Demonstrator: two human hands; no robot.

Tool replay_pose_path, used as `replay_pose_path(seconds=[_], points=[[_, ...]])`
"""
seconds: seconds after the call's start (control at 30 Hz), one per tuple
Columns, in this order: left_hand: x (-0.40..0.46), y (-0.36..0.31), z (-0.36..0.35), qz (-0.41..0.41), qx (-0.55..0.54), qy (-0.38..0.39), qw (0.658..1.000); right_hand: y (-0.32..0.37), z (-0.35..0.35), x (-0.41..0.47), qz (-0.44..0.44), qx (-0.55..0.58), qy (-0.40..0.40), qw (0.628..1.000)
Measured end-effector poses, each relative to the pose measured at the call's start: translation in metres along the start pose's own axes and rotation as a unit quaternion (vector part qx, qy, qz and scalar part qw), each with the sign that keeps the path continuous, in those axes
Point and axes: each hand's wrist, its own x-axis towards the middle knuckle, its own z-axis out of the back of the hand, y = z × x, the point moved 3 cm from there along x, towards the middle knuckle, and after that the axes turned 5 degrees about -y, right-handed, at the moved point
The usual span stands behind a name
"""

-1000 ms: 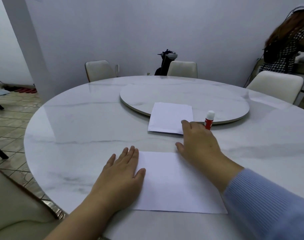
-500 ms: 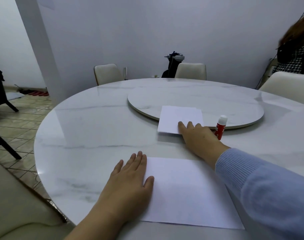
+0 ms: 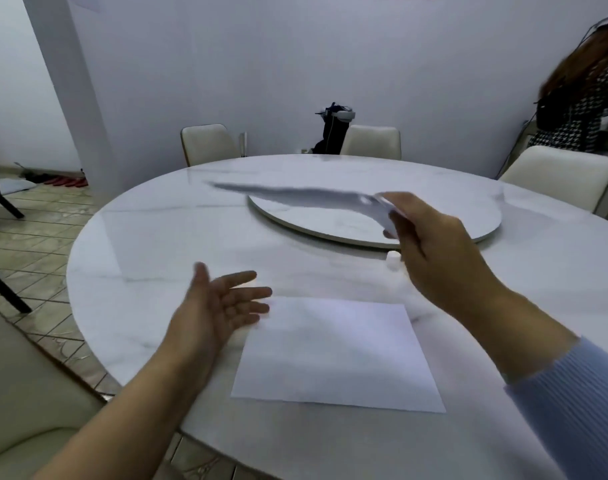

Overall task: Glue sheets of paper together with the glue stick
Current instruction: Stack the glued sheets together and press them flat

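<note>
1. Above the round marble worktop [image 3: 157, 244], the right hand [image 3: 434, 247] holds a sheet of paper [image 3: 306, 197] up in the air, fingers [image 3: 389, 206] pinching its right end; the sheet is blurred and stretches out to the left over the turntable [image 3: 469, 216].
2. Left hand [image 3: 223, 303] hovers palm up, fingers released and spread, gripping nothing, just beside the left edge of a second sheet [image 3: 333, 351].
3. That second sheet lies flat on the worktop, near the person.
4. Only the white cap of the glue stick [image 3: 393, 260] peeks out from behind the right hand, near the turntable's rim.
5. Pale chairs [image 3: 209, 143] ring the far side.
</note>
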Motion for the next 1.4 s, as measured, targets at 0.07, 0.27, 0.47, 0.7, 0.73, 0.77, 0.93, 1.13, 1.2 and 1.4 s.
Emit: replay_pose_path(seconds=[0.07,0.27,0.47,0.7,0.73,0.77,0.93,1.13,1.2,1.4], points=[[-0.007,-0.005,0.001,0.063,-0.107,0.043,0.991,0.0,0.005,-0.027,-0.028,0.081,0.019,0.996],[-0.013,0.006,-0.008,0.053,0.02,0.033,0.998,-0.019,0.003,-0.077,-0.253,0.196,0.09,0.943],[-0.027,0.006,-0.005,0.007,0.189,-0.066,0.98,-0.02,0.004,-0.09,-0.526,0.456,0.013,0.718],[-0.042,-0.009,-0.01,0.016,0.342,-0.119,0.932,-0.028,0.005,-0.096,-0.543,0.342,0.045,0.766],[-0.043,-0.011,-0.01,0.025,0.346,-0.117,0.93,-0.027,0.006,-0.096,-0.541,0.343,0.051,0.766],[-0.044,-0.012,-0.009,0.026,0.354,-0.117,0.928,-0.028,0.006,-0.096,-0.538,0.346,0.058,0.767],[-0.046,-0.014,-0.007,-0.004,0.435,-0.133,0.891,-0.028,0.01,-0.094,-0.516,0.315,0.08,0.793],[-0.045,-0.016,-0.008,-0.027,0.475,-0.124,0.871,-0.033,0.011,-0.097,-0.509,0.248,0.081,0.82],[-0.044,-0.015,-0.008,-0.036,0.494,-0.119,0.861,-0.036,0.011,-0.097,-0.501,0.204,0.085,0.837],[-0.043,-0.012,-0.009,-0.056,0.543,-0.133,0.827,-0.034,0.009,-0.097,-0.473,0.143,0.116,0.861]])
